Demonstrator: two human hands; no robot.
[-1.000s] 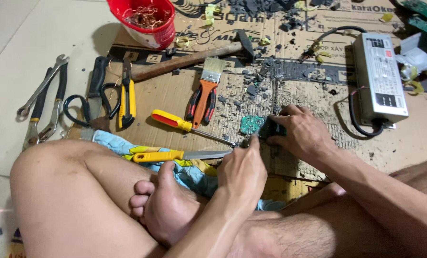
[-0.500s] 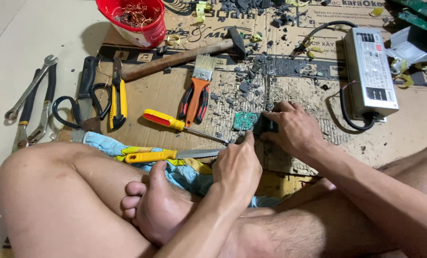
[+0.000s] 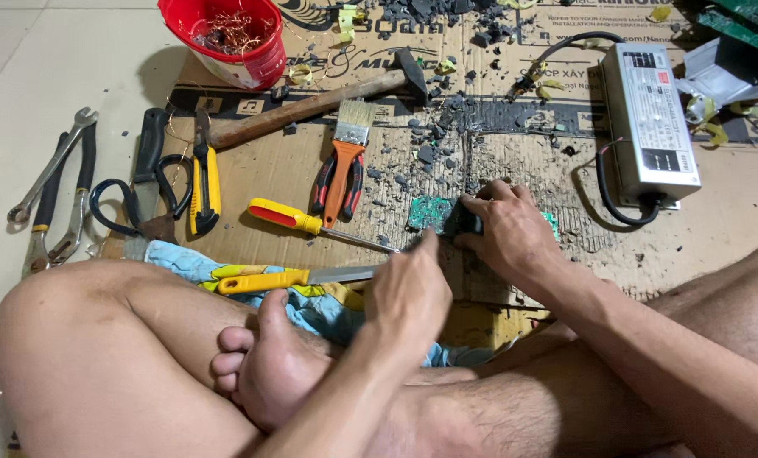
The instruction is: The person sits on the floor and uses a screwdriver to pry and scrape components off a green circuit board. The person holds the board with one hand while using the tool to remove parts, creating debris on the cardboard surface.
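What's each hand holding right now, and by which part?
The right hand pins a small dark part on the green circuit board, grip over its top. The left hand is closed at the board's near edge; its contents cannot be told.

A small green circuit board (image 3: 430, 213) w/ tiny parts on it is lying flat on the brown cardboard, right in the gray crumbs. A dark blocky part (image 3: 464, 222) is sitting on its right end. The right hand (image 3: 508, 233) is pressing down on the board & block, covering most of it. The left hand (image 3: 410, 293) is curling closed just beside it, thumb tip touching near the block's edge.
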